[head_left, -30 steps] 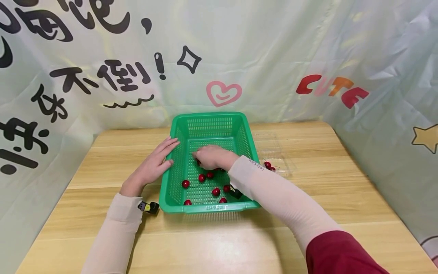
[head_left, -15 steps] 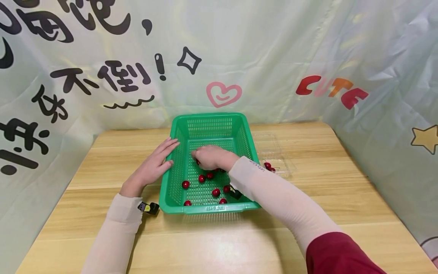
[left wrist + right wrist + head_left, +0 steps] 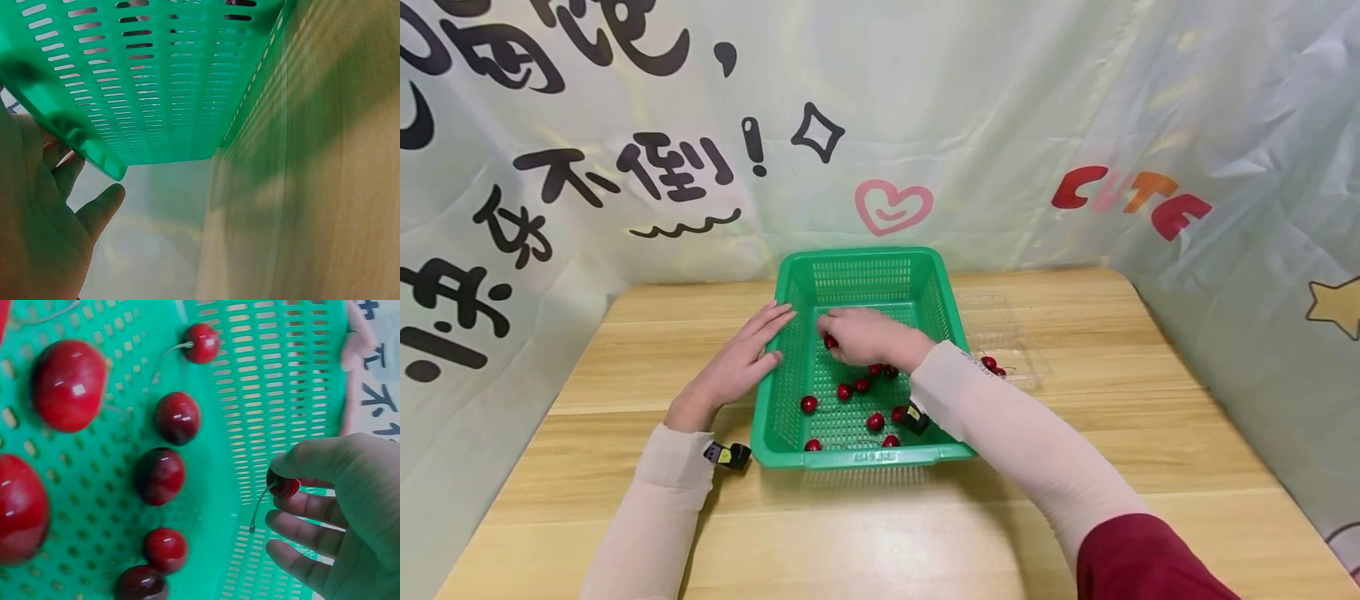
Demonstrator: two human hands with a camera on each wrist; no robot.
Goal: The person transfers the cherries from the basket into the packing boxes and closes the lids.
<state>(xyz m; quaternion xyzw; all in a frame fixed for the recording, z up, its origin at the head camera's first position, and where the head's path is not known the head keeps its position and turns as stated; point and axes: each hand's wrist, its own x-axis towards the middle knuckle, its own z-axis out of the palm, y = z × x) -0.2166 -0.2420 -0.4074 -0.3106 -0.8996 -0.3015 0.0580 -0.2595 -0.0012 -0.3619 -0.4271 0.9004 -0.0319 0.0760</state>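
My right hand is inside the green plastic basket, pinching a dark red cherry between thumb and index finger. A thin stem hangs from that cherry in the right wrist view, and the other fingers are loosely bent below it. Several more cherries lie spread over the perforated basket floor. At the basket's left rim rests my left hand, its fingers extended along the edge. The left wrist view shows its thumb beside the underside of the rim.
A clear plastic container stands right of the basket, partly behind my right forearm, with cherries in its near end. Both rest on a wooden table. A printed curtain hangs behind and along the sides.
My right hand has risen slightly with the cherry, which now shows at its fingertips. Cherries formerly mostly covered by that hand are in plain sight. The left hand stays put.
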